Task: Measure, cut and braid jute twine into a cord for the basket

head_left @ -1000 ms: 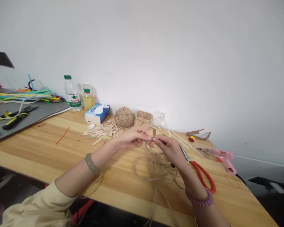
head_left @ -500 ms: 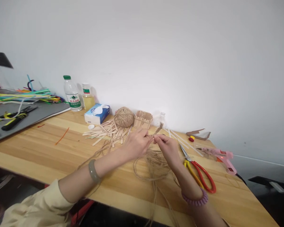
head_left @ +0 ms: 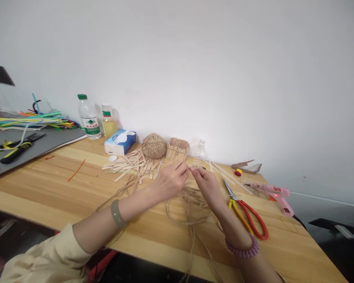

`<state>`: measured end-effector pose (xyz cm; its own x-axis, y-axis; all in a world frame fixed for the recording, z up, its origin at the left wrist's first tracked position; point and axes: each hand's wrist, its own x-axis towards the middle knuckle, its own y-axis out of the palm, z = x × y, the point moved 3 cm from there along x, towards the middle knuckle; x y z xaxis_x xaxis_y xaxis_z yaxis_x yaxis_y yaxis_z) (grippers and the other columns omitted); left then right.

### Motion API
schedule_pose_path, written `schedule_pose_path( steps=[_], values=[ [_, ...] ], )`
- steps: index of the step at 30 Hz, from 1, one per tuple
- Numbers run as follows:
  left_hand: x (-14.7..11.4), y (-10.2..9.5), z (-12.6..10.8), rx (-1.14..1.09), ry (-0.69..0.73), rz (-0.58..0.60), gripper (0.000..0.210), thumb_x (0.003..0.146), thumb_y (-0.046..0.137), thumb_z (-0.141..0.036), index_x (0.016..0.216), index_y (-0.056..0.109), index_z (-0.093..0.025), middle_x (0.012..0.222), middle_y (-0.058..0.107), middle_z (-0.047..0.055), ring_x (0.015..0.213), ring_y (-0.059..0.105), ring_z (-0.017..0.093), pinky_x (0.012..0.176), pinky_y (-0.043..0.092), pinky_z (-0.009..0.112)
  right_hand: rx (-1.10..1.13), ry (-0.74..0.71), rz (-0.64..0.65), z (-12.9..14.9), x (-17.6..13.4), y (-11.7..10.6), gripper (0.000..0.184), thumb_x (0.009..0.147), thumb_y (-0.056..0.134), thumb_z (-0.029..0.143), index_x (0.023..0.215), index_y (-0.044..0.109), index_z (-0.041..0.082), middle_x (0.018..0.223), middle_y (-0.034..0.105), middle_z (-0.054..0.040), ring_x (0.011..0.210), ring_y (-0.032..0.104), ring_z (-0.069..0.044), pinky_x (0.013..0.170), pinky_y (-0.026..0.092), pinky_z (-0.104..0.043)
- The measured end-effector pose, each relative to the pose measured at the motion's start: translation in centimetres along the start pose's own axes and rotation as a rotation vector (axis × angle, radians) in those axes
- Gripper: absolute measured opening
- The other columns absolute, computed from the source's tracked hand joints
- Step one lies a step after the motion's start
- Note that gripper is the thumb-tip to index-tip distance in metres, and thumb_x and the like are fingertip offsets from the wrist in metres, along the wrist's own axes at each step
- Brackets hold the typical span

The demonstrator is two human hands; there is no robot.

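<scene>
My left hand is closed in a pinch, its fingertips meeting those of my right hand above the middle of the table. Between them both hands grip jute twine; its worked end is mostly hidden behind my fingers. Loops of loose twine lie under my hands, with long strands running over the table's front edge. Just beyond my left hand stand a ball of twine and a small basket of wooden sticks. Scissors with red and yellow handles lie right of my right hand.
Craft sticks are heaped left of my hands, near a tissue pack. Two bottles, one clear and one yellowish, stand against the wall. A pink glue gun lies right. Pliers rest on a grey mat.
The brown braided twine that stuck up beyond my fingertips has dropped down and is now mostly hidden behind my hands. Both hands stay together at nearly the same place.
</scene>
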<state>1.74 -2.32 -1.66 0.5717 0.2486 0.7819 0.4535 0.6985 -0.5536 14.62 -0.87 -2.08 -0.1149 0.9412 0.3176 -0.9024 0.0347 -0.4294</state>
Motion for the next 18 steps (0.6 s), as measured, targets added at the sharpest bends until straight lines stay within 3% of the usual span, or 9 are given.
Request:
schedule_pose_path(
  steps=[6, 9, 13, 18],
  values=[
    [-0.1, 0.2, -0.5, -0.008, 0.033, 0.007, 0.019, 0.084, 0.04, -0.009, 0.08, 0.059, -0.008, 0.083, 0.058, 0.008, 0.074, 0.05, 0.017, 0.059, 0.04, 0.029, 0.031, 0.016, -0.04, -0.1, -0.1, -0.3, 0.031, 0.08, 0.046, 0.04, 0.065, 0.055, 0.014, 0.066, 0.053, 0.0, 0.067, 0.048, -0.014, 0.063, 0.037, -0.023],
    [0.1, 0.0, -0.4, -0.128, -0.047, 0.051, 0.022, 0.084, 0.041, -0.015, 0.086, 0.062, -0.009, 0.081, 0.058, 0.008, 0.077, 0.05, 0.019, 0.063, 0.041, 0.031, 0.053, 0.024, -0.087, 0.0, -0.1, -0.5, 0.031, 0.079, 0.048, 0.04, 0.062, 0.053, 0.014, 0.061, 0.048, 0.0009, 0.061, 0.042, -0.013, 0.057, 0.034, -0.022],
    [0.7, -0.3, 0.7, -0.627, -0.409, 0.058, 0.026, 0.084, 0.043, -0.02, 0.094, 0.065, -0.012, 0.084, 0.059, 0.008, 0.081, 0.051, 0.019, 0.072, 0.041, 0.033, 0.109, 0.054, -0.14, -0.1, -0.2, -0.5, 0.032, 0.077, 0.051, 0.04, 0.056, 0.049, 0.015, 0.051, 0.034, 0.0042, 0.051, 0.031, -0.009, 0.048, 0.025, -0.021],
    [0.3, 1.1, 2.9, -1.711, -1.054, -0.037, 0.014, 0.075, 0.058, -0.02, 0.081, 0.068, -0.012, 0.079, 0.061, 0.005, 0.078, 0.055, 0.014, 0.077, 0.043, 0.026, 0.273, 0.12, -0.159, -0.9, 0.1, -0.8, 0.026, 0.074, 0.053, 0.041, 0.067, 0.054, 0.016, 0.046, 0.024, 0.0077, 0.041, 0.02, -0.006, 0.039, 0.015, -0.02]
  ],
)
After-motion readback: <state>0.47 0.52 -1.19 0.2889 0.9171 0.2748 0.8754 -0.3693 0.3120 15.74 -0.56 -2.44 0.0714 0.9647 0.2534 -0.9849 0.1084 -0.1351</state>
